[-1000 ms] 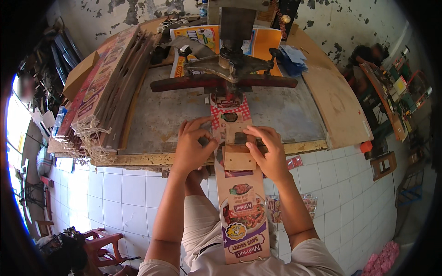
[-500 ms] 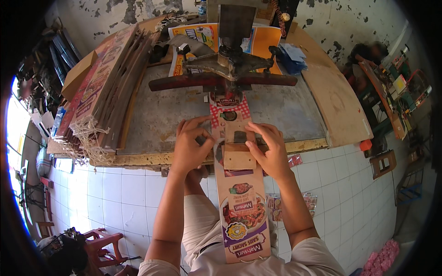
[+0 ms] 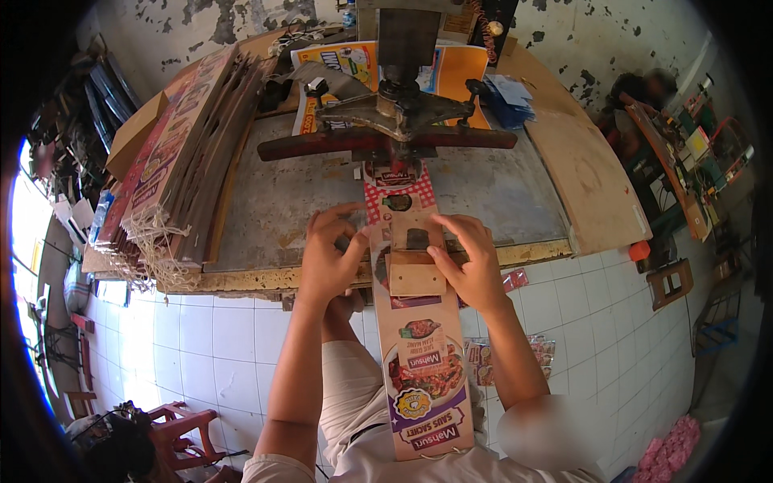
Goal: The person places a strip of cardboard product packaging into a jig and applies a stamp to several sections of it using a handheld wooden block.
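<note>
Table (image 3: pixel 499 193) is carrying everything: worn grey top, scuffed, with a chipped yellowish front edge. Press (image 3: pixel 398 121) is standing at its far middle, dark cast metal, a reddish bar running crosswise, heavy square column above. Stack (image 3: pixel 177 161) of flat printed cardboard is lying along the left side, edges ragged, loose strings hanging off the near end. Plain plywood board (image 3: pixel 584 181) is lying on the right. Strip (image 3: pixel 415 346), long narrow printed card, glossy, red check at the far end and food print nearer the body, is running from under the press, across the table edge and down over the lap. Template (image 3: pixel 415 258), small raw cardboard piece with a punched window, is sitting flat on the strip right at the table edge. Left hand (image 3: pixel 330 258) is pinching the strip's left edge, fingers curled, thumb touching the template's side. Right hand (image 3: pixel 475 266) is pressing down flat, fingers spread over the template's right edge, not closing around anything. Judging from this: aligning step, template being squared to the strip before the strip goes further under the press head. Next move probably needs both edges flush and the stack held without slipping, since glossy card on card is likely sliding easily. Fingers should be keeping clear of the press.
</note>
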Demonstrator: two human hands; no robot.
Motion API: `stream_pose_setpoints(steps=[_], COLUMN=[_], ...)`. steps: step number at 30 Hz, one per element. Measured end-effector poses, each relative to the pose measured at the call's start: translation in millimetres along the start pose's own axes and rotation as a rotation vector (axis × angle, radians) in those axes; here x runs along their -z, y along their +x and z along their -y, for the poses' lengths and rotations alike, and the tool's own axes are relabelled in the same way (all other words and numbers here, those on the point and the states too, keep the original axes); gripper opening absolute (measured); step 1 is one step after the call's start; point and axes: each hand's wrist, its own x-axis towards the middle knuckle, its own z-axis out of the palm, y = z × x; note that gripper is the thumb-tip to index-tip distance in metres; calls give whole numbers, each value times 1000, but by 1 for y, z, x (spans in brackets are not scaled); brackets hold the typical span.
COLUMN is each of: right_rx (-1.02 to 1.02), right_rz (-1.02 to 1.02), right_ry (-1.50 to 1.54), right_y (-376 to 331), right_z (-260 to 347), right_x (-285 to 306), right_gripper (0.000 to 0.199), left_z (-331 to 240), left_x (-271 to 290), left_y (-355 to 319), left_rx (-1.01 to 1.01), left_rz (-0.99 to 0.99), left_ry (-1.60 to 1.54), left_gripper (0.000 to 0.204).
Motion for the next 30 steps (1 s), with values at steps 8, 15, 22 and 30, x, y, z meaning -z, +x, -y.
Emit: stream_pose_setpoints(steps=[8, 15, 22, 30], right_rx=[66, 249, 201, 194], right_rz=[-231, 136, 242, 53], right_ry=[66, -185, -108, 28], right_y=[-19, -31, -27, -23], right_z=[-8, 34, 34, 23], right_x=[10, 11, 14, 42], right_gripper=[46, 50, 50, 54], left_z=[-3, -5, -1, -1], left_x=[-7, -6, -6, 1], left_y=[-1, 0, 1, -2], left_rx=[113, 86, 64, -78], left_rz=[-96, -70, -47, 160], left_ry=[-61, -27, 13, 310], left_gripper=[24, 33, 38, 63])
